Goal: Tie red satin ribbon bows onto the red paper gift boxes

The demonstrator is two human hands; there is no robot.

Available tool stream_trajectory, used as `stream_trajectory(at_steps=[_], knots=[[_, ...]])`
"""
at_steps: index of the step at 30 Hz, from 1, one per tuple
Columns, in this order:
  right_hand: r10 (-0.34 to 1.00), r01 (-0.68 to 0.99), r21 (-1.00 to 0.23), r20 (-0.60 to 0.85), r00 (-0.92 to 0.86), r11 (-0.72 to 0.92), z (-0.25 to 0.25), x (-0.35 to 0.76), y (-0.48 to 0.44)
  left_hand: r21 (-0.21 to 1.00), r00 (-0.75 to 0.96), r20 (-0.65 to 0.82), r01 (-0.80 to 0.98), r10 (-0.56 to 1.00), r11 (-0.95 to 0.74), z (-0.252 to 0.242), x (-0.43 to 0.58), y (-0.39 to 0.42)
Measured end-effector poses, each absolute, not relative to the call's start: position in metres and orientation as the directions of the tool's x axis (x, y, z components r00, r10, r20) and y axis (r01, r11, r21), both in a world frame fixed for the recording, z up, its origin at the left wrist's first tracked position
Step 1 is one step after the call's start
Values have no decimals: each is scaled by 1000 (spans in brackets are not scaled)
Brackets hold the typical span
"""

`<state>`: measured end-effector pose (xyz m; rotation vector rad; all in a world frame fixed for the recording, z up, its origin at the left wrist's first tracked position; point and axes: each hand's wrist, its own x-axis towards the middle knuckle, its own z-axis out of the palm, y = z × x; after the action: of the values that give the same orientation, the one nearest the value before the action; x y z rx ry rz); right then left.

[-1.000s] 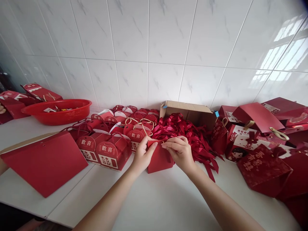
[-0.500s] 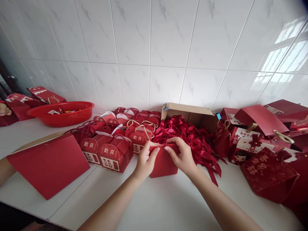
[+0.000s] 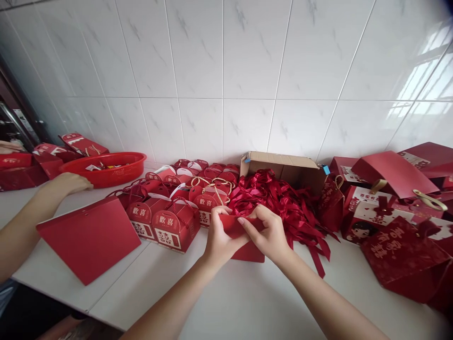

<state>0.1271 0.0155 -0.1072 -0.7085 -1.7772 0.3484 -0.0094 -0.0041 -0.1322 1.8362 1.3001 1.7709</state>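
Observation:
A small plain red gift box stands upright on the white table between my hands. My left hand is closed on its top left side, fingers curled behind the upper edge. My right hand grips the top right, its thumb pressed on the front of the upper flap. The flap looks bent toward me, and my fingers hide part of it. Just behind lies a heap of dark red ribbons. Left of my hands stand several red candy boxes with printed characters and cord handles.
An open cardboard box sits behind the ribbons against the tiled wall. Several finished red boxes are piled on the right. At left, another person's hand is near a red plastic basket, behind a large red box.
My thumbs have moved down and inward, and the box's upper edge now folds toward me. At left, the other person's arm has reached forward to the basket. The view has shifted slightly left.

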Motion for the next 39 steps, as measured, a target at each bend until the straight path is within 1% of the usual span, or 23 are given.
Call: stream_trajectory(at_steps=[3,5,8,10,12,14,17,20,23,25,27,30,33,35,36,39], knots=[[596,305,-532,782,-181,790,-108,124,12,762,-215,618,402,756,-508,-133,-8,-4],[576,314,-507,796,-187,803,-107,126,12,768,-193,609,385,769,-511,-132,-9,-4],[524,340,-439,823,-221,832,-103,133,14,761,-136,622,339,772,-553,-131,-12,-2],[493,361,-394,836,-241,845,-99,140,17,751,-141,639,326,756,-574,-130,-16,0],[474,380,-362,842,-258,851,-95,147,20,745,-175,646,359,743,-563,-129,-22,3],[460,392,-338,843,-279,856,-92,153,23,752,-175,619,415,766,-512,-127,-29,8],[465,402,-331,833,-301,854,-90,160,27,764,-80,548,453,833,-459,-119,-43,12],[485,404,-348,818,-310,846,-87,164,27,763,30,507,450,861,-465,-106,-58,9],[499,407,-362,809,-310,839,-81,168,26,768,146,509,368,848,-524,-93,-72,3],[502,402,-365,803,-320,840,-78,170,25,764,185,550,281,814,-580,-86,-78,2],[488,385,-354,803,-342,852,-76,170,24,735,132,629,222,766,-641,-78,-78,4],[437,326,-319,801,-410,890,-75,169,21,667,23,730,194,683,-719,-59,-67,11],[347,260,-253,828,-440,932,-70,172,15,669,84,712,219,697,-710,-26,-47,8],[271,241,-183,871,-410,953,-63,176,8,673,116,710,176,694,-718,-4,-34,-3],[232,240,-145,892,-389,960,-58,179,4,637,140,742,158,656,-755,5,-29,-11],[96,252,-11,939,-330,968,-44,186,-11,378,146,902,185,406,-907,18,-17,-35]])
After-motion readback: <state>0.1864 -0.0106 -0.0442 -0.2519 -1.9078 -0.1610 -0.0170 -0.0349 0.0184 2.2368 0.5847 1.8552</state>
